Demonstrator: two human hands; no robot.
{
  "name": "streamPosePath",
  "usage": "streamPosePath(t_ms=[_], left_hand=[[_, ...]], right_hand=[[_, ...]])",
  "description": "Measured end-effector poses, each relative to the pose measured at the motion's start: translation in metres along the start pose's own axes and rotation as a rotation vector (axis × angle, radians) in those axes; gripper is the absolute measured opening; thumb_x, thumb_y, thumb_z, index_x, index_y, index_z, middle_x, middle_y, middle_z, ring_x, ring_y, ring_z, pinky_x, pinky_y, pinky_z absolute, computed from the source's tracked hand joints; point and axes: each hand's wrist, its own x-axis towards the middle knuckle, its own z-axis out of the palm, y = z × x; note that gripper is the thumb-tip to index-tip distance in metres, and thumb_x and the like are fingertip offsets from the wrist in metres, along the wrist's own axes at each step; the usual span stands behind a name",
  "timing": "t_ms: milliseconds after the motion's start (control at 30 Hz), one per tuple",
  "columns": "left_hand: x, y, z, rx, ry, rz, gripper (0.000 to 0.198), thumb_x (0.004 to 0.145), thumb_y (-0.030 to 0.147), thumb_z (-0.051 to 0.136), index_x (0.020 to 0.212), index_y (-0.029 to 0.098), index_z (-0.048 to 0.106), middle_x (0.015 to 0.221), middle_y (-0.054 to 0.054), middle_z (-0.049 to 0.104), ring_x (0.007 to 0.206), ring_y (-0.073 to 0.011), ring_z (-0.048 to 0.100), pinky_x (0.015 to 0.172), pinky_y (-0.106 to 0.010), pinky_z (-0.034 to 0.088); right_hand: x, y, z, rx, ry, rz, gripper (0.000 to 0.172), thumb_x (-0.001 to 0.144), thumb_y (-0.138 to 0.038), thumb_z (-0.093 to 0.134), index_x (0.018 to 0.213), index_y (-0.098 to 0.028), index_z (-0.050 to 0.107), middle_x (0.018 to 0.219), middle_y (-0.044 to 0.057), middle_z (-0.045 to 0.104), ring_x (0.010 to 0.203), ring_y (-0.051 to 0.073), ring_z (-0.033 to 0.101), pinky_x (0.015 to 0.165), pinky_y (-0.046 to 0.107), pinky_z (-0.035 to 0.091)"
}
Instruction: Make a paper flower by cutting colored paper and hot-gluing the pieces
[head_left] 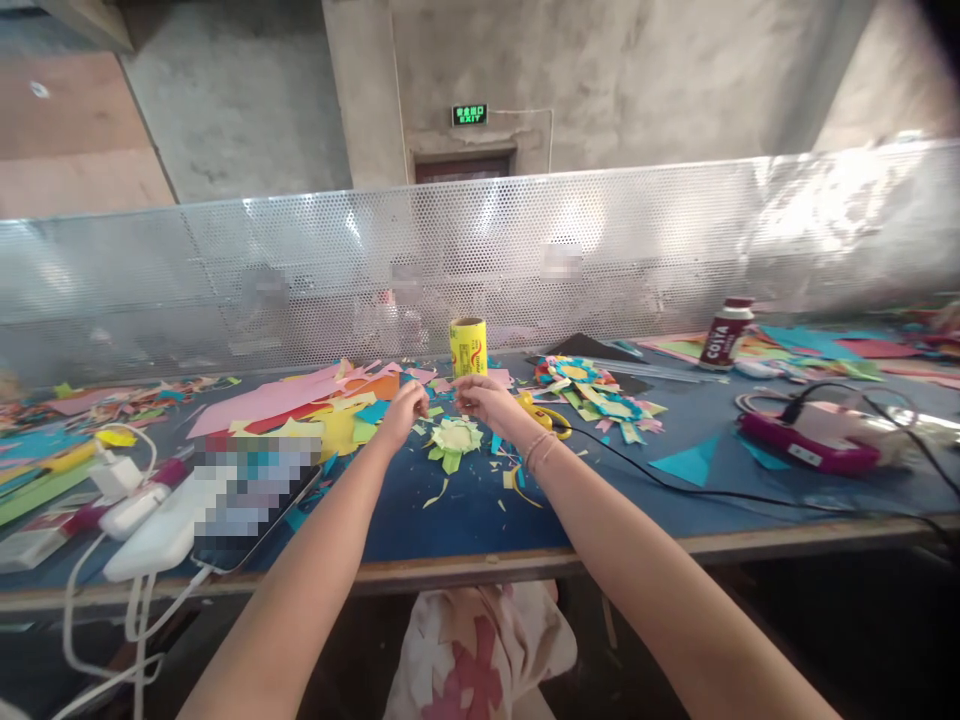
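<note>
2 hands (pixel 407 410) (pixel 486 398) nr 1 grn rosette (pixel 454 437); 1 yel tube (pixel 469 347) behind.

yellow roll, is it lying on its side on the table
No, the yellow roll stands upright on the blue table, with its round open end facing up.

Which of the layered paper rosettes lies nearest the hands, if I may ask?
The pale green layered paper rosette, close by the left hand and right hand; the multicoloured paper rosettes with blue lie farther right.
</note>
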Motion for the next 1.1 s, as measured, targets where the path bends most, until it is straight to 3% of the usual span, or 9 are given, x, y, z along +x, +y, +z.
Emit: streamPosePath(t_ms=[100, 333, 433, 533, 633, 733, 833, 933, 1100], left_hand=[[0.004, -0.003, -0.009, 0.127, 0.127, 0.029, 0.030, 0.081, 0.030, 0.042, 0.055, 0.019, 0.035, 0.053, 0.003, 0.039, 0.049, -0.0086, 0.039, 0.054, -0.022, 0.036], [0.003, -0.005, -0.033, 0.852, 0.419, -0.005, 0.039, 0.075, 0.040, 0.054, 0.047, 0.019, 0.039, 0.046, 0.003, 0.036, 0.053, -0.0123, 0.044, 0.053, -0.024, 0.031], [0.005, -0.009, -0.042, 0.904, 0.475, -0.082, 0.012, 0.072, 0.029, 0.057, 0.071, 0.018, 0.061, 0.064, 0.000, 0.059, 0.068, -0.0159, 0.056, 0.063, -0.024, 0.039], [0.007, -0.011, -0.048, 0.929, 0.478, -0.136, 0.039, 0.072, 0.020, 0.053, 0.110, 0.020, 0.062, 0.087, -0.004, 0.069, 0.085, -0.0192, 0.061, 0.075, -0.027, 0.043], [0.007, -0.010, -0.047, 0.947, 0.468, -0.166, 0.050, 0.078, 0.020, 0.045, 0.128, 0.022, 0.051, 0.110, -0.006, 0.066, 0.102, -0.0203, 0.059, 0.086, -0.030, 0.043], [0.005, -0.009, -0.043, 1.104, 0.417, -0.220, 0.054, 0.077, 0.026, 0.049, 0.131, 0.023, 0.047, 0.131, -0.007, 0.053, 0.119, -0.0256, 0.048, 0.096, -0.035, 0.039], [0.000, -0.009, -0.039, 1.283, 0.366, -0.369, 0.062, 0.074, 0.049, 0.053, 0.130, 0.023, 0.048, 0.137, -0.013, 0.045, 0.126, -0.0363, 0.038, 0.098, -0.049, 0.035], [-0.003, -0.011, -0.038, 1.335, 0.276, -0.514, 0.067, 0.074, 0.063, 0.045, 0.125, 0.020, 0.052, 0.135, -0.018, 0.045, 0.125, -0.0405, 0.038, 0.095, -0.054, 0.034], [-0.003, -0.013, -0.039, 1.366, 0.140, -0.611, 0.064, 0.074, 0.062, 0.044, 0.123, 0.023, 0.053, 0.132, -0.017, 0.048, 0.122, -0.0412, 0.041, 0.095, -0.057, 0.033]], right_hand=[[0.003, -0.001, -0.006, 0.019, 0.101, -0.044, 0.012, 0.062, -0.014, 0.058, 0.074, -0.016, 0.060, 0.065, -0.002, 0.059, 0.053, 0.007, 0.054, 0.054, 0.020, 0.044], [0.009, -0.005, -0.016, -0.108, 0.281, -0.142, 0.016, 0.059, -0.020, 0.053, 0.073, -0.016, 0.059, 0.067, -0.003, 0.056, 0.049, 0.006, 0.050, 0.048, 0.020, 0.038], [0.009, -0.010, -0.021, -0.148, 0.352, -0.244, 0.018, 0.060, -0.025, 0.051, 0.075, -0.017, 0.057, 0.065, -0.004, 0.053, 0.049, 0.006, 0.048, 0.049, 0.020, 0.038], [0.009, -0.017, -0.032, -0.245, 0.419, -0.312, 0.021, 0.064, -0.027, 0.047, 0.080, -0.017, 0.056, 0.066, -0.002, 0.054, 0.050, 0.008, 0.048, 0.050, 0.021, 0.039], [0.009, -0.027, -0.049, -0.597, 0.524, -0.359, 0.024, 0.070, -0.025, 0.041, 0.084, -0.017, 0.058, 0.073, 0.002, 0.059, 0.061, 0.012, 0.054, 0.056, 0.023, 0.041], [0.006, -0.036, -0.068, -1.184, 0.528, -0.208, 0.024, 0.072, -0.018, 0.042, 0.082, -0.015, 0.063, 0.081, 0.008, 0.065, 0.080, 0.017, 0.058, 0.068, 0.025, 0.042], [0.003, -0.039, -0.081, -1.588, 0.339, 0.103, 0.024, 0.071, -0.016, 0.048, 0.084, -0.011, 0.068, 0.087, 0.014, 0.066, 0.088, 0.022, 0.061, 0.071, 0.026, 0.042], [0.001, -0.037, -0.085, -1.697, 0.222, 0.272, 0.027, 0.067, -0.018, 0.058, 0.090, -0.009, 0.069, 0.090, 0.016, 0.067, 0.086, 0.024, 0.062, 0.069, 0.027, 0.043], [-0.003, -0.030, -0.083, -1.653, 0.130, 0.476, 0.039, 0.066, -0.025, 0.064, 0.103, -0.012, 0.067, 0.094, 0.013, 0.067, 0.082, 0.024, 0.063, 0.063, 0.028, 0.045]])
